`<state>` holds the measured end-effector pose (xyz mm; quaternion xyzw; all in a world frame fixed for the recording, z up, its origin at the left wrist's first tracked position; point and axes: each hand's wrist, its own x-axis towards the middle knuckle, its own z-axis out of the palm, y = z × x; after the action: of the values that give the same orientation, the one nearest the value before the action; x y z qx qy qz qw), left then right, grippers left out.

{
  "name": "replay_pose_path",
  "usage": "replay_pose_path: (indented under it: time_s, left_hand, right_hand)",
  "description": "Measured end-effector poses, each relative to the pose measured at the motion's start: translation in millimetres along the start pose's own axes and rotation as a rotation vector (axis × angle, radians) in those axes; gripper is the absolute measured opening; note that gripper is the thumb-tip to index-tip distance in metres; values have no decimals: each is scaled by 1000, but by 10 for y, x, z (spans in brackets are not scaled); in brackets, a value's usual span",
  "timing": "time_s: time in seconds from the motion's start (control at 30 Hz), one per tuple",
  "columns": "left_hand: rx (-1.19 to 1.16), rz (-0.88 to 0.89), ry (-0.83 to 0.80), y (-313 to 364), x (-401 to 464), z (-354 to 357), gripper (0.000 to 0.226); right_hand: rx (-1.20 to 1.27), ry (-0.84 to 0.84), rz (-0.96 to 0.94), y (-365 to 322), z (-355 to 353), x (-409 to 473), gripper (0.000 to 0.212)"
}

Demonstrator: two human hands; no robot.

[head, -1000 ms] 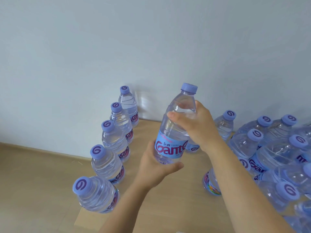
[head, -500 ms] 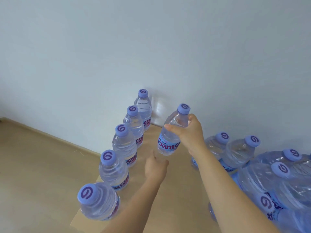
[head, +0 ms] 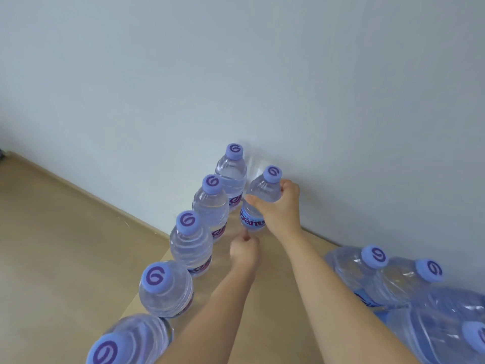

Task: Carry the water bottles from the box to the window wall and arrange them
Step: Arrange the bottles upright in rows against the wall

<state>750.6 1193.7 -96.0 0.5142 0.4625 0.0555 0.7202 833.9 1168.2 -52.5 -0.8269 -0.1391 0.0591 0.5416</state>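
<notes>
My right hand (head: 280, 206) grips a clear water bottle (head: 258, 198) with a purple cap around its shoulder, close to the pale wall and just right of the far end of a row. That row of several upright bottles (head: 191, 240) runs along the left edge of a cardboard sheet (head: 283, 290). My left hand (head: 244, 249) hovers below the held bottle with curled fingers, one finger pointing toward the bottle's base; it holds nothing. Whether the held bottle touches the cardboard is hidden.
A pack of several more bottles (head: 399, 285) lies at the right on the cardboard. The wall (head: 288, 88) stands right behind the row. Wooden floor (head: 57, 232) stretches to the left.
My right hand carried the bottle forward and down to the wall beside the far end of the row. My left hand let go of the bottle's base and now trails below it.
</notes>
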Motion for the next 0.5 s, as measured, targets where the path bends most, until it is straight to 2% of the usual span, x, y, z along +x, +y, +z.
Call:
replay_pose_path:
  time_s: [0.17,0.33,0.5]
  left_hand:
    - [49,15,-36,63,108,-3,59]
    - [91,29,-72,77,124,-20,64]
    - [130,35,-94,93,138,-72,67]
  right_hand:
    - [-49,-26,-69,38,40,114,60]
    - [6,55,-66,86,86,94,66]
    - [-146,111,-115,32,88,52,64]
